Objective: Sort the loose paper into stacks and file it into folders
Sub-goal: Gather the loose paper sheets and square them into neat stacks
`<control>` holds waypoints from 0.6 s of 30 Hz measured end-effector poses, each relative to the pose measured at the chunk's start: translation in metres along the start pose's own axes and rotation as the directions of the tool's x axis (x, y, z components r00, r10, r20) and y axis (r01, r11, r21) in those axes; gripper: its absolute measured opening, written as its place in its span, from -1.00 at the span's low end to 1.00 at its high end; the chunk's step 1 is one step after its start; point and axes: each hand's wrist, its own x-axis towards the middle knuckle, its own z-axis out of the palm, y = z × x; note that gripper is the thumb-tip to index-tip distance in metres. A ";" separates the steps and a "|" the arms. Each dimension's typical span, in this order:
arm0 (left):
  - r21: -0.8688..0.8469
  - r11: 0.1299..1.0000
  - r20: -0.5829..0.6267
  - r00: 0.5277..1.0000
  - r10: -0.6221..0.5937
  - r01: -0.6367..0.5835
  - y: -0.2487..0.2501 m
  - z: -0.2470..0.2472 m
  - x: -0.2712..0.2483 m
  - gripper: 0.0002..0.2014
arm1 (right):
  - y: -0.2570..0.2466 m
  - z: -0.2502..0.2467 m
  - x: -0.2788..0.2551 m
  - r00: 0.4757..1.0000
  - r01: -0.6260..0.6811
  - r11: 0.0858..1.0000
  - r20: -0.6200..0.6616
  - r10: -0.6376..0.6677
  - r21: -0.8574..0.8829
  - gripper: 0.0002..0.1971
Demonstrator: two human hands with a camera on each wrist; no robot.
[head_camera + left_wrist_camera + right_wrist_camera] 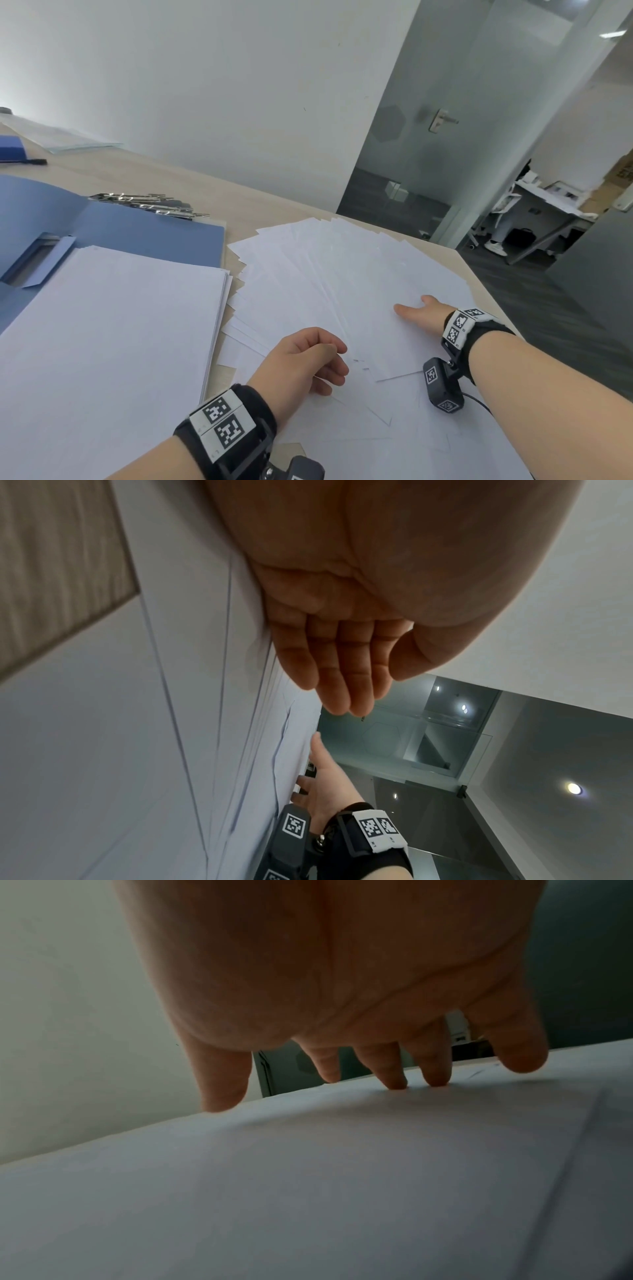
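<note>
Loose paper (342,274) is fanned across the counter (239,192), right of the squared stack (113,325) lying on the open blue folder (137,222). Right hand (419,310) presses flat, fingers (397,1080) spread wide, likely pinning the fan. Left hand (308,359) sits at the near edge, fingers loosely curled, gripping nothing visible, probably set to peel off a sheet.

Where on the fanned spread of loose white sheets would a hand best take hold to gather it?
Probably at the near edges of the fanned spread of loose white sheets, coming from the person's side. The sheet corners converge there beside the left hand, so one pinch could catch many. The right hand rests flat on top, fingertips pressing the paper.
</note>
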 end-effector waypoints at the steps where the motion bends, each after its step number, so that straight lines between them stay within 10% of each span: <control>1: 0.008 1.000 -0.001 1.000 0.002 -0.002 0.000 0.000 0.000 -0.84 | -0.001 0.001 -0.001 1.000 0.008 1.000 0.012 -0.008 -0.006 -0.01; 18: -0.009 1.000 -0.002 1.000 0.028 -0.028 -0.002 0.001 0.000 -0.82 | -0.023 0.008 -0.013 0.869 0.477 0.876 0.187 -0.459 -0.065 0.02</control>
